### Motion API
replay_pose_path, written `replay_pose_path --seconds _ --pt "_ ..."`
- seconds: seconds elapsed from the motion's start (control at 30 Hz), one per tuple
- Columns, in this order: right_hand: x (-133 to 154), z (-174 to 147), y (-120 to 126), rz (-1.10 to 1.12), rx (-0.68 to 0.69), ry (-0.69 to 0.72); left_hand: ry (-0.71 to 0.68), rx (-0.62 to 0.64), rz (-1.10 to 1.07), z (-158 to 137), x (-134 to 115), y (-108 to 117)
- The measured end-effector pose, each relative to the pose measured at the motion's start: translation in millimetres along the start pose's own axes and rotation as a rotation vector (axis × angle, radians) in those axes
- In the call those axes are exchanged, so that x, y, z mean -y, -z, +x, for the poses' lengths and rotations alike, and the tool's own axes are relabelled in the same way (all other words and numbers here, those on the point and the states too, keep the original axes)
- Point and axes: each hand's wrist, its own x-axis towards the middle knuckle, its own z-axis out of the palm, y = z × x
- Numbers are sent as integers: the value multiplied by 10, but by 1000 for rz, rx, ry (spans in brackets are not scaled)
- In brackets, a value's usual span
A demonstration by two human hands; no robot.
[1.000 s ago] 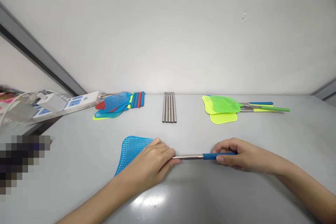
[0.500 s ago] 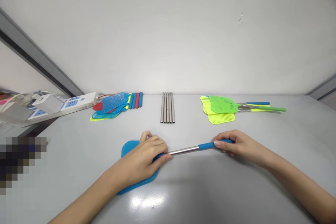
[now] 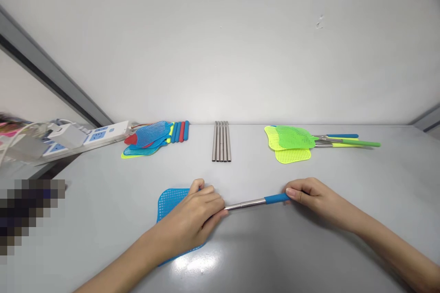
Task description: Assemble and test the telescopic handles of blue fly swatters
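Both hands hold one blue fly swatter point(image 3: 172, 199) just above the grey table. My left hand point(image 3: 194, 213) is closed around the neck, where the perforated blue head meets the metal rod point(image 3: 245, 204); it covers that joint and part of the head. At the other end, my right hand point(image 3: 311, 194) pinches the blue handle sleeve point(image 3: 275, 198) between thumb and fingers, hiding its tip. The rod slopes slightly upward to the right.
Metal rods point(image 3: 222, 142) lie side by side at the back centre. Loose swatter heads point(image 3: 151, 137) and coloured handle sleeves point(image 3: 179, 132) are at back left, beside a power strip point(image 3: 106, 133). Swatters with rods and handles point(image 3: 292, 139) are stacked at back right on the table point(image 3: 343, 256).
My right hand has shifted slightly right toward the end of the handle, and more of the metal rod shows. The view has also moved a little.
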Motion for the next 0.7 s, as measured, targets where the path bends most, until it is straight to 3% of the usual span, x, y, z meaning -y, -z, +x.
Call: replay_pose_path --seconds 0.23,0.47,0.6,0.7 --pt "-16 -14 17 125 126 -78 -74 -62 90 -3 -38 11" --pt "-6 -38 58 355 276 -268 -103 -60 82 20 -68 9" --pt "13 -30 69 315 256 -220 -52 -19 38 35 -37 25" --pt "34 -22 69 90 147 -109 -21 -6 -5 53 -9 47"
